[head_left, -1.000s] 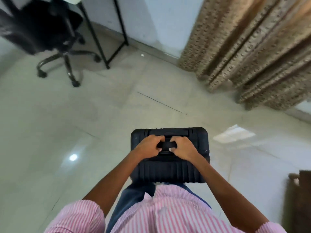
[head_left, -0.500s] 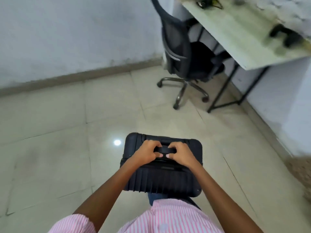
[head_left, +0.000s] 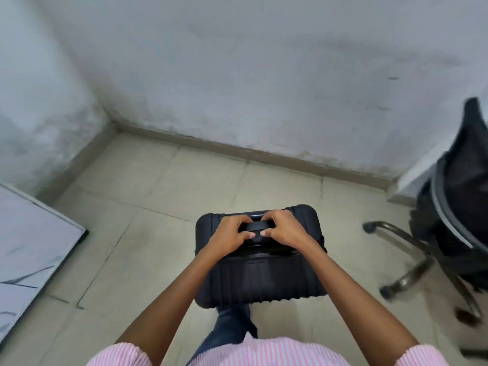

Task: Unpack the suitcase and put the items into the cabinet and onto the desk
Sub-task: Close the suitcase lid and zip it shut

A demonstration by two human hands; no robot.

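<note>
Beneath both hands: a shut black suitcase [head_left: 264,278], gripped by its top handle [head_left: 255,226].
The left hand [head_left: 231,235] and right hand [head_left: 286,231] curl side by side round that handle, thumbs nearly touching. This looks like the opening step, bringing the case somewhere to unpack; next it needs laying flat on the floor [head_left: 158,207] ahead of the hands and its fastening found. Whether its wheels touch the floor is hidden. No place to put the items shows; the pale panel [head_left: 34,247] left of the hands is unclear, the office chair [head_left: 459,207] to their right cut off.

Upright closed black ribbed suitcase [head_left: 260,281]
</note>
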